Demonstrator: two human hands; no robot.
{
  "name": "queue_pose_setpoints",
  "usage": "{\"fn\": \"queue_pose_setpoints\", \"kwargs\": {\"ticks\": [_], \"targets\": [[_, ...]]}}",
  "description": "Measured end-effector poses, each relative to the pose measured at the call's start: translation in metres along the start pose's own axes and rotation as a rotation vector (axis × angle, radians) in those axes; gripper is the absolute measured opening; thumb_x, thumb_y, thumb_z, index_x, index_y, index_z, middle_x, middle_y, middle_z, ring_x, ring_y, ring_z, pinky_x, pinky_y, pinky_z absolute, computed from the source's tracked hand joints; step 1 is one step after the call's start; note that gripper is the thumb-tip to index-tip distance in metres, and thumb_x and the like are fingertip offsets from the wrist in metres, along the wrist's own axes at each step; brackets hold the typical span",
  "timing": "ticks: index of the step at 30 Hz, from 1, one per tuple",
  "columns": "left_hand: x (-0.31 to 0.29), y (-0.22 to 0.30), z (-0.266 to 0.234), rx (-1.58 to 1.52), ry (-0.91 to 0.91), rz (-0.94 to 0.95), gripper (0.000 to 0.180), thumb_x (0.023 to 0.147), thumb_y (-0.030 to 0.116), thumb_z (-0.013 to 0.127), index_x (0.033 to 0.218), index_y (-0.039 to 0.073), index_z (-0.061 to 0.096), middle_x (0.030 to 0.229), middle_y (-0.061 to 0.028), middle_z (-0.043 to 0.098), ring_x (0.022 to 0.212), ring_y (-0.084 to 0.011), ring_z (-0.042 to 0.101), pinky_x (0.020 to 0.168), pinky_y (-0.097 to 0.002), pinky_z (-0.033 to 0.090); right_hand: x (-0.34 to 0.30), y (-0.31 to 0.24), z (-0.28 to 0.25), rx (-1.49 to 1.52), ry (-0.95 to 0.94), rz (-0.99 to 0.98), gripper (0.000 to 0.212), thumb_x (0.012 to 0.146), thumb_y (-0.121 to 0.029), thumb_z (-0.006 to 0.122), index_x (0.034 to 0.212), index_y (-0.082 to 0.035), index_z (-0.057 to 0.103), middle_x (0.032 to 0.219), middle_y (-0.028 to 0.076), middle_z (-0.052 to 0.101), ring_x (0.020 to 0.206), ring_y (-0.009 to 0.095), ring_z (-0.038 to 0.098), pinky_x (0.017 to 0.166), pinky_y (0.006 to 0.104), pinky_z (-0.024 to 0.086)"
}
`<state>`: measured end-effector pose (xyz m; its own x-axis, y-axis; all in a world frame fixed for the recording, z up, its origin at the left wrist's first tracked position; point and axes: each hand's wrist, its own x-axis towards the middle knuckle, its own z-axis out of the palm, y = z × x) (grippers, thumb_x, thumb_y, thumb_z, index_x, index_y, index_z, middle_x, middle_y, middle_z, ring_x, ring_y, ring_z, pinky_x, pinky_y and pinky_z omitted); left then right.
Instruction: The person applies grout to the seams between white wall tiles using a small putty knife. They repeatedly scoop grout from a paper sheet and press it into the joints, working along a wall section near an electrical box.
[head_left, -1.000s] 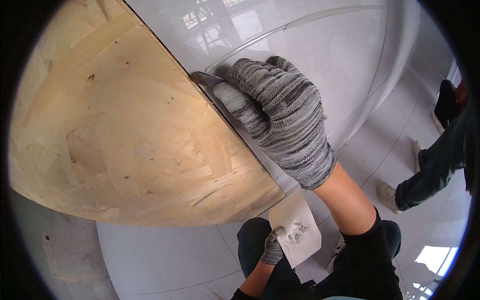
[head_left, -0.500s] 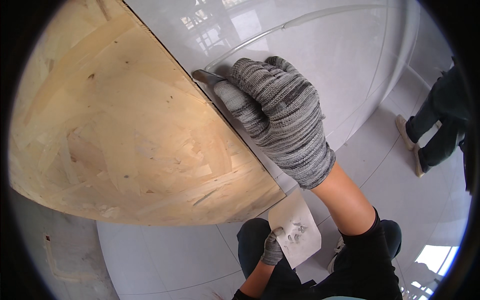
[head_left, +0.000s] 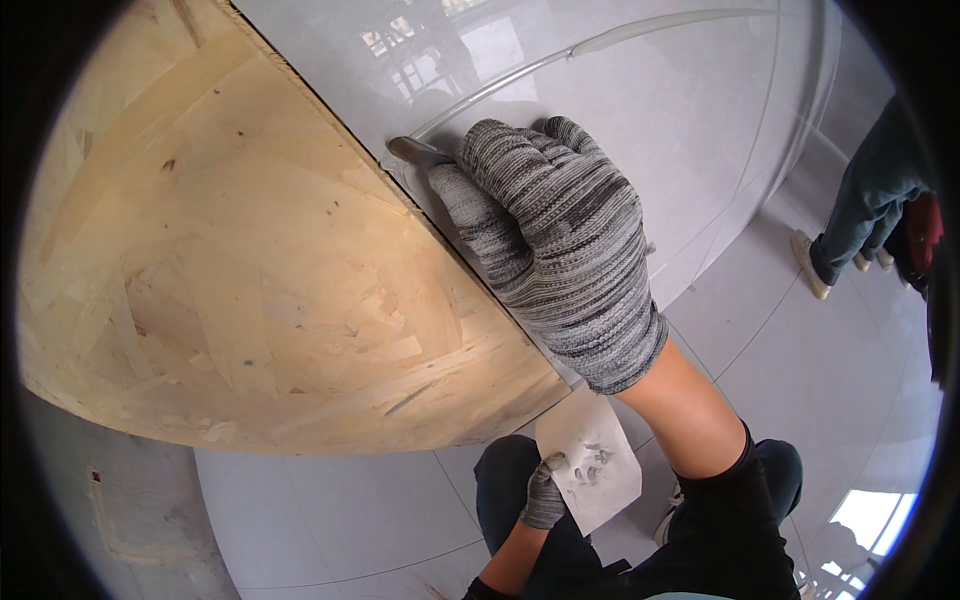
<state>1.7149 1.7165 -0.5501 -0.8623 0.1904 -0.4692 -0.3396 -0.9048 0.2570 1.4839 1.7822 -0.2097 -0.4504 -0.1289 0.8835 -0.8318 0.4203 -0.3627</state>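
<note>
My right hand [head_left: 560, 225], in a grey-striped knit glove, is closed around a small metal spatula [head_left: 417, 151] with a rounded tip. The spatula tip rests at the near-left end of a shiny clear bead [head_left: 505, 82], beside the wooden board's edge. That bead runs in a line over a glossy pale-grey tile surface [head_left: 660, 130]. Lower down, my left hand [head_left: 545, 496], gloved alike, grips a piece of white card [head_left: 597, 462] by its left edge. Dark grey smears mark the card's face. Most of the spatula's handle is hidden in my right hand.
A large wooden board [head_left: 250, 260] fills the left, its straight edge along the tile surface. Grey floor tiles [head_left: 340, 510] lie below. At far right stands another person [head_left: 880, 200], legs and shoes visible. A bare concrete patch [head_left: 130, 490] is at lower left.
My right hand and the spatula have shifted very slightly. The view has moved a little over the board. The other person's legs at right have changed position, and something red now shows there.
</note>
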Motion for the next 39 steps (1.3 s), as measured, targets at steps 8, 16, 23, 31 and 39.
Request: {"fn": "queue_pose_setpoints", "kwargs": {"ticks": [8, 16, 23, 31, 39], "targets": [[-0.002, -0.007, 0.002, -0.062, -0.021, -0.016, 0.065, 0.080, 0.025, 0.063, 0.135, 0.000, 0.040, 0.125, -0.0194, 0.053, 0.110, -0.0370, 0.056, 0.094, -0.0513, 0.047, 0.002, 0.002, -0.005, 0.017, 0.012, 0.008, 0.015, 0.085, -0.017, 0.064, 0.092, -0.003, 0.066, 0.071, 0.013, 0.059, 0.065, 0.030, 0.055, 0.065, 0.0358, 0.047], [-0.004, -0.007, 0.006, -0.066, -0.001, -0.026, 0.066, 0.079, 0.024, 0.063, 0.135, -0.001, 0.038, 0.125, -0.0203, 0.053, 0.110, -0.0387, 0.055, 0.093, -0.0523, 0.047, 0.007, 0.009, -0.010, 0.063, 0.081, -0.018, 0.017, 0.086, -0.017, 0.065, 0.096, -0.003, 0.067, 0.071, 0.013, 0.060, 0.065, 0.029, 0.055, 0.065, 0.0351, 0.047], [-0.008, -0.009, 0.022, -0.051, -0.044, 0.025, 0.057, 0.080, 0.023, 0.064, 0.130, 0.001, 0.046, 0.121, -0.0170, 0.058, 0.108, -0.0336, 0.058, 0.093, -0.0477, 0.048, 0.007, 0.012, -0.020, 0.046, -0.005, 0.023, 0.019, 0.087, -0.016, 0.064, 0.101, -0.004, 0.067, 0.076, 0.013, 0.063, 0.065, 0.027, 0.054, 0.065, 0.0346, 0.047], [-0.013, -0.007, 0.037, -0.052, 0.011, -0.012, 0.059, 0.079, 0.023, 0.063, 0.131, 0.000, 0.045, 0.122, -0.0190, 0.056, 0.108, -0.0360, 0.057, 0.093, -0.0495, 0.048, 0.010, 0.025, -0.026, 0.053, 0.087, 0.050, 0.016, 0.087, -0.016, 0.064, 0.095, -0.004, 0.069, 0.075, 0.012, 0.065, 0.063, 0.026, 0.055, 0.065, 0.0328, 0.047], [-0.017, -0.008, 0.051, -0.035, 0.010, 0.007, 0.060, 0.079, 0.024, 0.062, 0.132, 0.000, 0.044, 0.122, -0.0195, 0.056, 0.109, -0.0366, 0.057, 0.094, -0.0499, 0.047, 0.012, 0.039, -0.034, 0.028, 0.114, 0.038, 0.015, 0.087, -0.014, 0.064, 0.095, -0.002, 0.067, 0.078, 0.013, 0.066, 0.064, 0.026, 0.057, 0.064, 0.0339, 0.048]]}}
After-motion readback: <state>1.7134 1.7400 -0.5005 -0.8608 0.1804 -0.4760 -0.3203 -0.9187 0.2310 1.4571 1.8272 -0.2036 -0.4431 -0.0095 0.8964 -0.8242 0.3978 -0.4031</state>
